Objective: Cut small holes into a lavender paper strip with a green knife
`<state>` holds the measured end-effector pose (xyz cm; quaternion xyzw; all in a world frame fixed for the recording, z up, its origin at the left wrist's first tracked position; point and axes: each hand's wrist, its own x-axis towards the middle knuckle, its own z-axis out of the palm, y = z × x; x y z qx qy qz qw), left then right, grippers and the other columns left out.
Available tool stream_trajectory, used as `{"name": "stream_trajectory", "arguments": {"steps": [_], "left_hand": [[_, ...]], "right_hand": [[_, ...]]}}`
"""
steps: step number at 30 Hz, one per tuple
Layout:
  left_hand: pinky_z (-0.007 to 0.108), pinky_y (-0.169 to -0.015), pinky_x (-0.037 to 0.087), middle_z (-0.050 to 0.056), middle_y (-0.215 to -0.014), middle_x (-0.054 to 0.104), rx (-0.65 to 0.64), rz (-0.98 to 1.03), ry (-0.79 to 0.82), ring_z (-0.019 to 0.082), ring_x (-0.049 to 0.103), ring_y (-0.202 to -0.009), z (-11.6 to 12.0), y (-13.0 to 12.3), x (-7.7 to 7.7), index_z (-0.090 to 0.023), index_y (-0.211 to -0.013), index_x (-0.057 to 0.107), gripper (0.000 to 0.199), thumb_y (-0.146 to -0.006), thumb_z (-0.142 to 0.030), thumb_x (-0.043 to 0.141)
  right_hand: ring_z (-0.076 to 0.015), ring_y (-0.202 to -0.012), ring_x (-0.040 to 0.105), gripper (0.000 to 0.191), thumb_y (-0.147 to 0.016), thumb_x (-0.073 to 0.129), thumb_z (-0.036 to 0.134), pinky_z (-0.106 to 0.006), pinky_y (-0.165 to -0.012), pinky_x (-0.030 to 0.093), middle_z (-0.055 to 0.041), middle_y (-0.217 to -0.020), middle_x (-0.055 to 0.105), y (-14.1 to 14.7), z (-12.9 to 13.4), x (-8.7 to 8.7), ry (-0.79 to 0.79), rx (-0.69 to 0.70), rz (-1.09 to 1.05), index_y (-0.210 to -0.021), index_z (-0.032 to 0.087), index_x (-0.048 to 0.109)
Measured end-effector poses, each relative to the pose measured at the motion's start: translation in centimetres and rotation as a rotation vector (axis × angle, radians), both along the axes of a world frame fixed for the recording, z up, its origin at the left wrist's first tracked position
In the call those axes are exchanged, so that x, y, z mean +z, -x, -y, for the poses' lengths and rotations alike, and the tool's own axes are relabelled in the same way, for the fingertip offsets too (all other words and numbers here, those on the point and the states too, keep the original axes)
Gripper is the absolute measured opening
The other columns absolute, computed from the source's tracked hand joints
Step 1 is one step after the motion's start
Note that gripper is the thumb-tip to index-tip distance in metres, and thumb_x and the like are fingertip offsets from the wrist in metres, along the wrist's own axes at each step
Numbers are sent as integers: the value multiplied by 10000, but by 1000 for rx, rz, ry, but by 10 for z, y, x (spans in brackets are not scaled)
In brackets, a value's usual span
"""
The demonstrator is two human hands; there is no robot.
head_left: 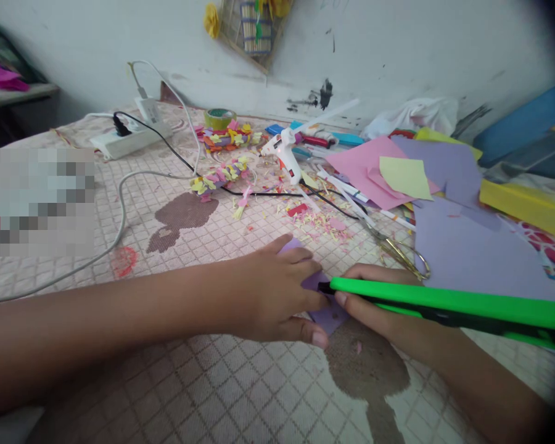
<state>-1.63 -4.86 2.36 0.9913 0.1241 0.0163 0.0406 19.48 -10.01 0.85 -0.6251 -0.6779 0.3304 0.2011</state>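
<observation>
My left hand (277, 290) lies flat, fingers spread, and presses a small purple piece of paper (330, 317) against the patterned cloth. From the right, my right hand (374, 308) reaches to the paper's other edge. Its thumb and fingers close around the narrow end of a long bright green and black tool (444, 301), whose kind I cannot make out. The tool's black tip touches or hovers over the paper between my hands; I cannot tell which. Much of the paper is hidden under my left fingers.
Gold-handled scissors (402, 253) and purple sheets (481, 246) lie right. A white glue gun (287, 154) stands among paper scraps (324, 225). Behind are paper-covered rings (224, 176), tape (219, 119) and a power strip (129, 140). A grey cable (123, 203) crosses the left.
</observation>
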Motion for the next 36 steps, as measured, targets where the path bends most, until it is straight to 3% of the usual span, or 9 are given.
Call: {"name": "stream_trajectory", "arguments": {"steps": [4, 10, 18, 27, 36], "left_hand": [[498, -1052, 248, 146, -1253, 546, 59, -35, -19, 277, 466, -1184, 8, -1, 0, -213, -1260, 539, 554, -894, -586, 356], [459, -876, 387, 156, -960, 646, 207, -63, -111, 311, 561, -934, 35, -16, -9, -127, -1185, 597, 831, -712, -785, 416], [434, -808, 388, 142, -919, 636, 226, -121, -108, 299, 550, -867, 34, -19, -5, -128, -1154, 614, 837, -707, -801, 394], [401, -743, 391, 125, -849, 630, 230, -134, -133, 282, 550, -810, 36, -23, -6, -135, -1021, 665, 807, -696, -815, 377], [360, -638, 377, 93, -728, 623, 226, -32, -164, 234, 557, -667, 44, -22, -5, -144, -937, 673, 781, -707, -817, 351]], "right_hand": [[-141, -572, 567, 149, -775, 587, 353, -214, -437, 428, 10, -619, 610, 4, 1, 5, 56, -47, -33, -713, 227, 640], [-121, -510, 540, 138, -753, 591, 332, -205, -410, 410, 33, -557, 570, 8, 4, 6, 12, -51, -56, -672, 229, 635], [-119, -555, 519, 119, -775, 591, 284, -216, -477, 392, 30, -577, 569, 0, -4, 6, -12, 57, -1, -708, 202, 646], [-113, -523, 487, 134, -772, 582, 294, -209, -435, 377, 33, -551, 544, 1, -2, 4, -19, 40, 24, -684, 209, 636], [-106, -449, 530, 131, -758, 579, 297, -193, -370, 429, 38, -539, 542, 6, 3, 1, 59, -20, -92, -659, 216, 602]]}}
